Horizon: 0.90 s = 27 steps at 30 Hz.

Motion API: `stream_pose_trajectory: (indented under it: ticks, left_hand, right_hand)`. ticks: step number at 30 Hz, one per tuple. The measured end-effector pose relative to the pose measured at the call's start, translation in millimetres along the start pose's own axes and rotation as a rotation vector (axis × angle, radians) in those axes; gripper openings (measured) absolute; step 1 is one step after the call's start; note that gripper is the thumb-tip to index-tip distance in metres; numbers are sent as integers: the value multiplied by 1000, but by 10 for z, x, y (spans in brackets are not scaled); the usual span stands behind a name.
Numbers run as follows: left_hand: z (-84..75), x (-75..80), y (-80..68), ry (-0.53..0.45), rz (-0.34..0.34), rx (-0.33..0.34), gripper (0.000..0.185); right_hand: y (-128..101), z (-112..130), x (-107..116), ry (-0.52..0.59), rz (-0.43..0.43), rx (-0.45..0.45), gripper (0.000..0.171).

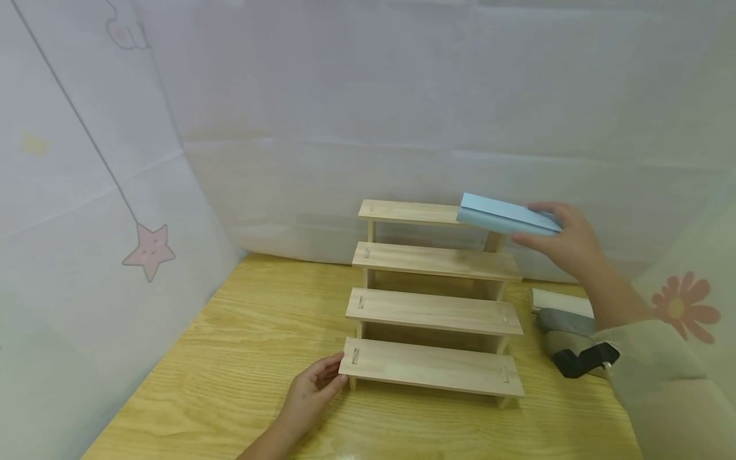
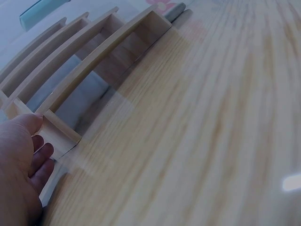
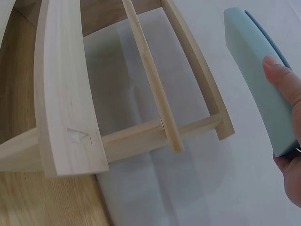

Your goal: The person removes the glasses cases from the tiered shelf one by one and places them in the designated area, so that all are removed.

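Note:
A pale wooden stepped rack (image 1: 431, 367) stands on the table, its several boards rising toward the back. My left hand (image 1: 310, 393) holds the left end of its lowest board. In the left wrist view, the thumb (image 2: 29, 123) lies at that board's corner and the other fingers curl below it. My right hand (image 1: 569, 236) grips one end of a light blue glasses case (image 1: 506, 214), thumb on one side and fingers on the other. The case is held around the height of the top board (image 1: 411, 211), over its right part. In the right wrist view, the case (image 3: 256, 75) appears apart from the rack.
To the right of the rack lie several case-like items, a cream one (image 1: 560, 301) and a grey one (image 1: 566, 322) among them. A black bracket (image 1: 586, 361) sits at my right sleeve. White printed cloth (image 1: 299, 191) hangs behind and beside the wood-grain table (image 1: 241, 338).

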<state>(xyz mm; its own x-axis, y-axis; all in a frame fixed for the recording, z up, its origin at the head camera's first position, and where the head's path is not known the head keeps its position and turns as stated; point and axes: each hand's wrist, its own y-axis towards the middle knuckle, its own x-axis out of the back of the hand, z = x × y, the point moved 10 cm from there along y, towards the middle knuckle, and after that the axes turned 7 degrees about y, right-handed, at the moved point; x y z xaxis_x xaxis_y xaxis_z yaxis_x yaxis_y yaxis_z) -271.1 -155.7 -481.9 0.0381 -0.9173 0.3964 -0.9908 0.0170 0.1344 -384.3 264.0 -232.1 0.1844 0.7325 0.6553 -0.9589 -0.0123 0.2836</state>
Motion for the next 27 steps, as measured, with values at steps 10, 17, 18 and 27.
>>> stream_pose_trajectory:
  ticks: [10,17,18,27]
  left_hand:
    - [0,-6,-1,-2,12,7,41]
    - [-6,-8,-4,-13,20,10,42]
    - [-6,-9,-3,-14,20,9,42]
    - [0,-13,2,-1,16,4,41]
  right_hand:
    - [-133,-201,155,-24,-20,-17,82]
    - [-239,-305,314,-39,-62,4,80]
    - [-254,-315,335,-38,-68,10,79]
    - [-360,-487,479,-52,-88,-15,79]
